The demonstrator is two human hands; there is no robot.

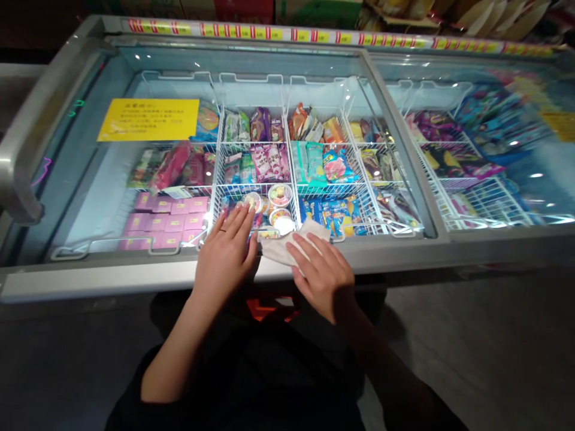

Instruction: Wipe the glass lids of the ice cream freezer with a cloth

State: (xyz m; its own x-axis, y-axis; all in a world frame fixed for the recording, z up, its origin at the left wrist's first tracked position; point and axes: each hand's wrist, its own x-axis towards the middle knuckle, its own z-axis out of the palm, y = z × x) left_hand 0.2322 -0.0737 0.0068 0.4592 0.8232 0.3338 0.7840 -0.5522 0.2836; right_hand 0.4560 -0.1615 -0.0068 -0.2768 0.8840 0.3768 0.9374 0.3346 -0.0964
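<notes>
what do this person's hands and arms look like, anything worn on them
Both the left hand and right hand are gloveless. A thin dark ring circles one left finger. The dark left sleeve leaves the forearm bare; the right sleeve's edge is lost in shadow.

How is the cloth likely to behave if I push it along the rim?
The cloth is probably floppy, since it looks thin with uneven edges, so it may bunch up. It is likely light, being just a thin sheet under the right hand. It should slide fairly easily, as the rim looks smooth.
</notes>
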